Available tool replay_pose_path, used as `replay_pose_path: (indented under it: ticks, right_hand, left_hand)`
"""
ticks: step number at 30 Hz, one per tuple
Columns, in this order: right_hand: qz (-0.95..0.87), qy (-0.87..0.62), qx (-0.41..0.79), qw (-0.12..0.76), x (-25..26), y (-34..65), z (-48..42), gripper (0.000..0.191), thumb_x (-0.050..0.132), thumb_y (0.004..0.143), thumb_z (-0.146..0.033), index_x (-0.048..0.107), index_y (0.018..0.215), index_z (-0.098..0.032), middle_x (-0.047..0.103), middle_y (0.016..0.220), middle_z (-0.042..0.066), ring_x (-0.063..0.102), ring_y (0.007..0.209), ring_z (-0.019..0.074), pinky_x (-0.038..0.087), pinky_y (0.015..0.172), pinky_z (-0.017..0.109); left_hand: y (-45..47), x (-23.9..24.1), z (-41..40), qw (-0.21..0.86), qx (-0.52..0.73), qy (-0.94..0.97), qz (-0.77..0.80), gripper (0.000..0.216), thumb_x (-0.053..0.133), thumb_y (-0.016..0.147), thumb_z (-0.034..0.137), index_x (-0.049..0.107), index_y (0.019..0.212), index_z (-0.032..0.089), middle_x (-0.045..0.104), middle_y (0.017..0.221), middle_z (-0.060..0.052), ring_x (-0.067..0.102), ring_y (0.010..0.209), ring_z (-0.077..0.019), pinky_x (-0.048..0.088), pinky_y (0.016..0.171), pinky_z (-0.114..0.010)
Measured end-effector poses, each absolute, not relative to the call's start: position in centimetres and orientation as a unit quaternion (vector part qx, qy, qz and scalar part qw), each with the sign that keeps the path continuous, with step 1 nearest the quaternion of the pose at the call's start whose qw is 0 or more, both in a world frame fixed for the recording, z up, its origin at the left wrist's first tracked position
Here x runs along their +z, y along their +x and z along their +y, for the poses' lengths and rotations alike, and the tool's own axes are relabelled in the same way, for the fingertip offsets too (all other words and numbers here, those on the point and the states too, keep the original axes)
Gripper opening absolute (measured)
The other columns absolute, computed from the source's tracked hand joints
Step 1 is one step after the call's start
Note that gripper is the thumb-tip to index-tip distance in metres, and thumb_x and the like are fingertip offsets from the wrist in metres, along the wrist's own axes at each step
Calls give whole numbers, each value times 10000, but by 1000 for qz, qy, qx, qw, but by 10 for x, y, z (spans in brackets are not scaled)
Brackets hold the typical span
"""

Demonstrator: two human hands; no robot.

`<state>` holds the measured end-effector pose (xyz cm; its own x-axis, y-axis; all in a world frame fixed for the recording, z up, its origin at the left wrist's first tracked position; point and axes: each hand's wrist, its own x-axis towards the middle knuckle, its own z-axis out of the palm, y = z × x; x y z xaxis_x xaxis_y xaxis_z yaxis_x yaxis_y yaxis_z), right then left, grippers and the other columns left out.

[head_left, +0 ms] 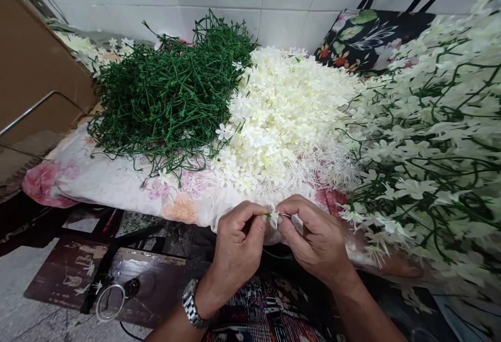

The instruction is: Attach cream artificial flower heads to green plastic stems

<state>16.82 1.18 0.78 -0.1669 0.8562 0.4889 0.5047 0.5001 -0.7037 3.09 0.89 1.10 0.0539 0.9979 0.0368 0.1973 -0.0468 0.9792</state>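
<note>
In the head view, a small white artificial flower is between my two hands, above the front edge of the cloth-covered surface. My left hand pinches it on its left side, where a bit of green stem shows at the fingertips. From the right, my right hand pinches by the petals, with a thin white strand at its fingers. Just beyond the hands lie a heap of loose cream-white petals and a scatter of thin white stamens.
A tangled heap of green plastic stems lies left on the floral cloth. Flowers on stems are piled high at right. Behind stands a floral bag against the tiled wall. A brown wooden board is lower left.
</note>
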Motion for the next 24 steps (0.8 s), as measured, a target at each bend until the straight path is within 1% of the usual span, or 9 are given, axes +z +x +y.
replay_pose_path:
  ticks: [8,13,21,24]
  right_hand:
    - [-758,-448,167,443,3,163,16,117,473,833,-89,491,755,-174,529,628,-2,507,556,96,417,510,204]
    - [-772,-436,161,434,5,162,19,113,463,830,-84,488,772,-177,530,634,1,506,555,98,425,507,208]
    - [-770,-429,168,442,2,161,18,109,467,827,-88,507,782,-178,539,637,4,523,561,108,429,511,219]
    - [-768,-429,177,441,3,163,18,112,464,836,-91,517,787,-177,547,644,6,530,571,110,436,520,224]
  left_hand:
    - [31,7,9,481,450,534,530,149,496,761,152,592,648,161,555,582,10,457,493,-94,398,474,-182]
    - [30,9,10,469,452,541,533,161,484,745,139,589,626,161,518,540,24,423,464,-86,370,457,-177]
    - [31,8,10,468,454,535,538,166,481,739,136,571,602,162,507,539,28,412,474,-83,357,463,-175]
    - [30,8,11,494,448,522,532,151,490,742,158,564,610,159,491,541,26,418,488,-87,364,469,-179]
